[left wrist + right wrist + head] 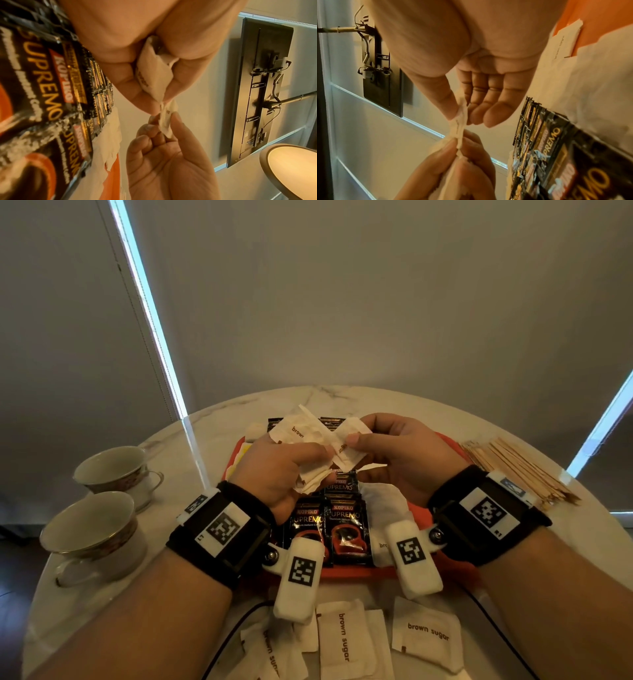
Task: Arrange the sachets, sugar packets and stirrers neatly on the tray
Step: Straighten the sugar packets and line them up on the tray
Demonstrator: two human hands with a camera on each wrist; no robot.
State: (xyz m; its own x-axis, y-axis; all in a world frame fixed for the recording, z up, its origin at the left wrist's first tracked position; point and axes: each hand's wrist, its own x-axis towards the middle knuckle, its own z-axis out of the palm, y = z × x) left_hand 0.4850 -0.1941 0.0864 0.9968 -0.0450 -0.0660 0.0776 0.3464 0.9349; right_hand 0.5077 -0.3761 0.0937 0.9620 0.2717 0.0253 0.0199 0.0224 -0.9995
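Both hands hover above the orange tray. My left hand grips a small bunch of white brown sugar packets, seen bunched in its fingers in the left wrist view. My right hand pinches one packet between thumb and fingers, right against the bunch; the right wrist view shows that packet edge-on between the two hands. Black coffee sachets lie in overlapping rows on the tray below. Wooden stirrers lie in a pile on the table to the right of the tray.
Two empty teacups stand at the table's left. Several loose sugar packets lie on the marble table near its front edge, with more white packets on the tray's right side. A black cable runs along the front.
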